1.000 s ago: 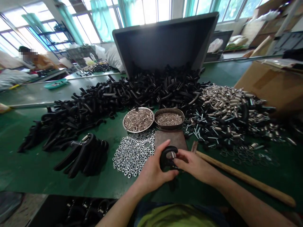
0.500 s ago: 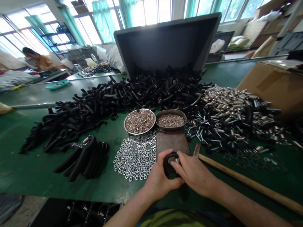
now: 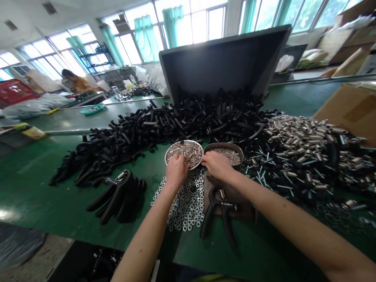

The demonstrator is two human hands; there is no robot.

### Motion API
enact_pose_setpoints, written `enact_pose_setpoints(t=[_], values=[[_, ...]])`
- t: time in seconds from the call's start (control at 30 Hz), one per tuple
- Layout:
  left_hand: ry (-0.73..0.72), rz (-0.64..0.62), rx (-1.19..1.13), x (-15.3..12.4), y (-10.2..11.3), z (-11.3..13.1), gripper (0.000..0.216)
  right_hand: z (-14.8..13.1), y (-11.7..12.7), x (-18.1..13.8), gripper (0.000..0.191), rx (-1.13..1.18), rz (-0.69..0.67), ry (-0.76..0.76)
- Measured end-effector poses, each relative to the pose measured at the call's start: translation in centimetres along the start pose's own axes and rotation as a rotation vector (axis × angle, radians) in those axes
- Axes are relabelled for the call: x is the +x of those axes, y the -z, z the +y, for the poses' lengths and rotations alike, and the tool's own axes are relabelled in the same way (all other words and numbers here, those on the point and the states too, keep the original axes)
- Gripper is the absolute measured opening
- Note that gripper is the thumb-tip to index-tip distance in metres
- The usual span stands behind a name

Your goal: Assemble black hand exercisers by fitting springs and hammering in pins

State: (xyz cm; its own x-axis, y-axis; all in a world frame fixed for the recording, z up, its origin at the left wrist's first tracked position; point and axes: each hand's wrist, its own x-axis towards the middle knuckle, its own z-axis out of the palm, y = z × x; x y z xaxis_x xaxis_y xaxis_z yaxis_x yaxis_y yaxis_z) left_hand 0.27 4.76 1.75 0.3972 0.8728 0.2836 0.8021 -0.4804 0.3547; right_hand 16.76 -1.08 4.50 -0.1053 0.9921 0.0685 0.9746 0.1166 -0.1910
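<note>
My left hand reaches into the round dish of small metal pins, its fingers drawn together among them; whatever they pinch is hidden. My right hand is by the near left rim of the oval tin, which holds tiny metal pieces. Its fingertips are closed near the gap between dish and tin, and their contents cannot be made out. Below it, a black spring hand grip lies across the metal plate, handles pointing toward me. Loose metal nuts are spread below the dish.
Several finished-looking hand grips stand stacked at left. Black handles are heaped behind, before a tipped grey bin. Springs and bolts pile at right beside a cardboard box. A person sits far left.
Both hands have let go of the black hand grip, now lying on the plate. They have moved forward to the dish and tin. The view has shifted left.
</note>
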Motion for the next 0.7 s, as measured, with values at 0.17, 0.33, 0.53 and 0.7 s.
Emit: enact_pose_setpoints(t=[0.17,0.33,0.53,0.7], values=[[0.039,-0.024,0.017,1.6,-0.4,-1.0,0.007,-1.7,-1.3,5.0,0.019,0.037,0.032,0.008],[0.082,0.022,-0.054,2.1,-0.5,-1.2,0.009,-1.7,-1.6,6.0,0.013,0.124,0.063,-0.029],[0.191,0.075,-0.297,1.9,0.2,-1.5,0.011,-0.4,-0.6,3.1,0.026,0.332,0.169,-0.078],[0.285,-0.098,-1.019,-2.0,0.7,0.5,0.031,1.5,-0.5,-3.0,0.022,0.676,0.125,-0.128]])
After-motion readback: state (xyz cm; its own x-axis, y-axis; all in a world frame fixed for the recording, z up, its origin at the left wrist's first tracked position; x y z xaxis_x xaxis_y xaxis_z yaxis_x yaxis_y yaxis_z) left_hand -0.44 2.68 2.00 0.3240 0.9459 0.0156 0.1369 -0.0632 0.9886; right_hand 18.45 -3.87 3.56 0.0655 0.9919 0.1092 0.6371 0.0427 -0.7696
